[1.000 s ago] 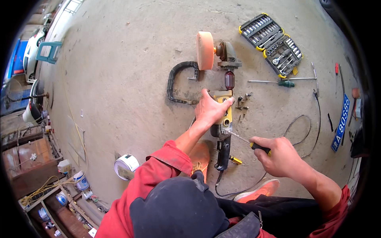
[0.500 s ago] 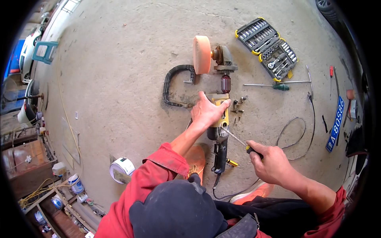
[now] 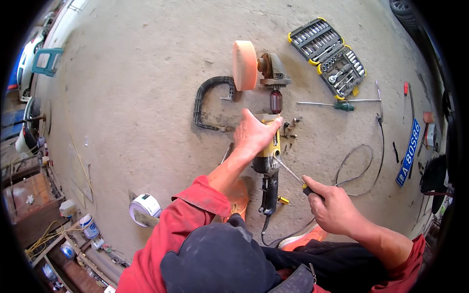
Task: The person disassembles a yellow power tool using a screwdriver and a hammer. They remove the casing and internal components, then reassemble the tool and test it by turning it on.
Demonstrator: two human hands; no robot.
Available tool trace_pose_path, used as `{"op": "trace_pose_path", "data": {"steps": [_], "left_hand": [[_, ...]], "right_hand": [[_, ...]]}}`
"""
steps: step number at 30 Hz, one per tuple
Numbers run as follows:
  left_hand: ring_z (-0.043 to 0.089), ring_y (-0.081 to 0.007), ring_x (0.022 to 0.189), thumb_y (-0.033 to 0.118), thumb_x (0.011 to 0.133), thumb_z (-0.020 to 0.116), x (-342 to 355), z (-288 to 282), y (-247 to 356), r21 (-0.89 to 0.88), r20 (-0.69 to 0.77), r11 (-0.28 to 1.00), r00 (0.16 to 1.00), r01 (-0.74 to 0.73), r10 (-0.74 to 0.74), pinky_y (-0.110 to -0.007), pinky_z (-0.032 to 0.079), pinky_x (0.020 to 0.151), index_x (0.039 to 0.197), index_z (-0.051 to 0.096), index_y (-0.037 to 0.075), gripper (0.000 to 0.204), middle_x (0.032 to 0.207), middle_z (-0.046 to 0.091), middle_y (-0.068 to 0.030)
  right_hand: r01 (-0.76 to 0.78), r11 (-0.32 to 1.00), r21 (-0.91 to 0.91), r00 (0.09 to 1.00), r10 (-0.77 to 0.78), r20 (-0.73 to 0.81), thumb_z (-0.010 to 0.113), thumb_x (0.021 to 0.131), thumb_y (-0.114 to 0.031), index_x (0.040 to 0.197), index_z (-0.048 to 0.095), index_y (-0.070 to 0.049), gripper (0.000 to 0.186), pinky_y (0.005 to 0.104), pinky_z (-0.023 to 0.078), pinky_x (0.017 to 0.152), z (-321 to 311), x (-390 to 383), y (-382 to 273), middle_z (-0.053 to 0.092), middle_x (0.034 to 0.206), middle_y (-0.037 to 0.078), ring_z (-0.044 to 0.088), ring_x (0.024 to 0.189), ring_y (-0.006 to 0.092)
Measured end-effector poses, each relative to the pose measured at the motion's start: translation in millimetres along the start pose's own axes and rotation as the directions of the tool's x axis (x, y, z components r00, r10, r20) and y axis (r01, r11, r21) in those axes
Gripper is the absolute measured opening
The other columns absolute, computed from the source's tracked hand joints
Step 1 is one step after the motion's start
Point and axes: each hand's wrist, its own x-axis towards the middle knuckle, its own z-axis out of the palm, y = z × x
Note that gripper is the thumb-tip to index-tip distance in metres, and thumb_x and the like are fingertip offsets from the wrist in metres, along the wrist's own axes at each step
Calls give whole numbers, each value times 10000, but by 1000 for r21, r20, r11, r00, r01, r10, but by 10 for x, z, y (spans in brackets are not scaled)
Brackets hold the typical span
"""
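Observation:
A yellow and black polisher body (image 3: 275,141) lies on the floor between my feet, its black rear handle (image 3: 269,193) toward me. My left hand (image 3: 255,134) is closed around the body's far part, thumb on its right side. In my right hand (image 3: 333,205) is a screwdriver (image 3: 292,172) with a yellow and black handle; its tip meets the side of the body near a round hole. Beyond the body, a dark red motor armature (image 3: 276,101) sticks out of the detached metal gear head (image 3: 278,71), which bears an orange foam pad (image 3: 244,65). Several screws (image 3: 287,128) lie beside the body.
A black loop handle (image 3: 199,105) lies left of the polisher. An open socket set (image 3: 328,57) is at the far right, near a green-handled screwdriver (image 3: 344,106). A cable (image 3: 342,168) curls on the right. A white roll-shaped can (image 3: 145,209) stands at the near left.
The whole view has shifted slightly, so floor items appear a little further left. Both hands keep their holds, and the screwdriver tip stays at the same spot on the polisher body.

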Motion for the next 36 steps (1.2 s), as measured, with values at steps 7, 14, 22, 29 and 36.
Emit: {"op": "trace_pose_path", "data": {"steps": [7, 14, 22, 29, 36], "left_hand": [[669, -448, 1058, 639, 753, 766, 32, 93, 8, 47, -62, 998, 997, -33, 36, -503, 515, 943, 1198, 459, -87, 906, 1105, 656, -314], [655, -481, 1059, 609, 764, 778, 19, 102, 27, 33, -57, 998, 997, -57, 58, -528, 513, 932, 1178, 456, -89, 873, 1126, 632, -337], [656, -478, 1045, 612, 765, 771, 31, 97, -13, 20, -64, 999, 997, -48, 49, -531, 517, 920, 1194, 445, -72, 871, 1132, 619, -331], [655, -455, 1055, 630, 760, 760, 37, 55, -13, 14, -21, 999, 999, -33, 33, -525, 522, 914, 1220, 426, -51, 887, 1143, 613, -325], [650, -449, 1079, 662, 775, 732, 50, 45, -68, 3, -14, 1000, 1000, -26, 26, -516, 518, 938, 1259, 420, -60, 923, 1169, 607, -320]], "right_hand": [[-99, 995, 16, 994, 97, 58, 509, 960, -126, 1378, 582, 17, 448, 418, 526, 744, -168, 51, -213, 652, 754, 251, 658, 690, 362], [-104, 994, -33, 990, 106, 90, 520, 943, -128, 1346, 608, 27, 441, 418, 533, 755, -268, 155, -307, 663, 750, 258, 673, 693, 362], [-14, 989, -148, 995, 27, 92, 544, 918, -129, 1270, 664, 21, 401, 432, 549, 739, -475, 240, -351, 667, 778, 278, 689, 742, 410], [252, 820, -514, 918, -370, -140, 673, 848, -113, 1195, 748, -116, 355, 465, 516, 578, -232, 107, -60, 648, 678, 150, 642, 583, 362], [304, 765, -567, 880, -454, -141, 679, 837, -108, 1145, 772, -137, 323, 453, 485, 520, -188, 146, -4, 610, 651, 122, 604, 530, 340]]}}
